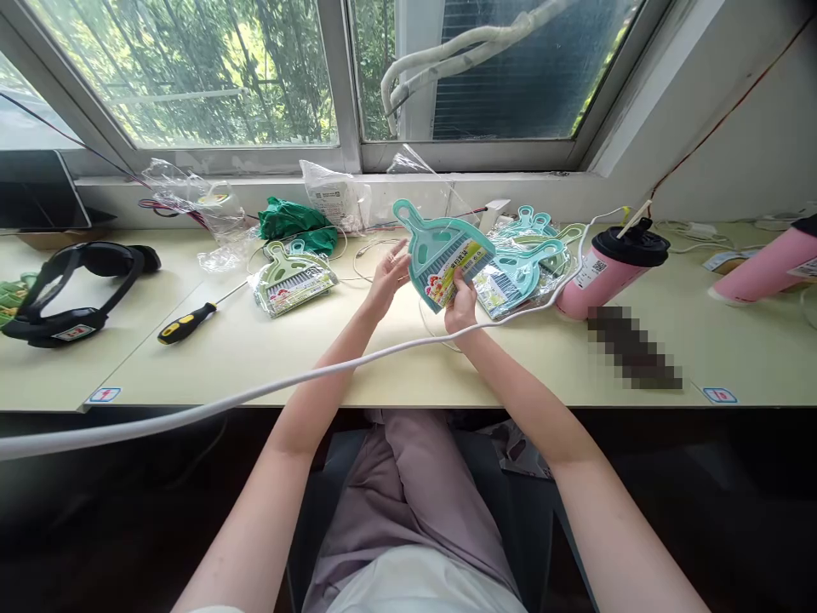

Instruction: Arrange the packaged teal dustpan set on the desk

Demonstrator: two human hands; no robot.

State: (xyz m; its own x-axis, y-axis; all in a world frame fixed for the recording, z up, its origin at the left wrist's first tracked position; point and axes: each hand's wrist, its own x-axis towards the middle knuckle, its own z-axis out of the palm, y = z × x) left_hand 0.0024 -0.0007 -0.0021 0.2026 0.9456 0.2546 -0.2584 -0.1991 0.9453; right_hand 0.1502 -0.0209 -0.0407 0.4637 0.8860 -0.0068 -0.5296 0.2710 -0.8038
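We see a teal plastic mini dustpan set (pixel 442 255) held tilted above the counter (pixel 396 358) — scoop-shaped, with a looped handle, brush bristles and a printed paper label across it. Our right hand (pixel 460 308) pinches its lower edge; our left hand (pixel 388 279) is spread, fingertips beside its left rim. Just right lies a pile of bagged teal dustpan sets (pixel 527 260); left, a green bagged set (pixel 294 285) — glossy film wrapping.
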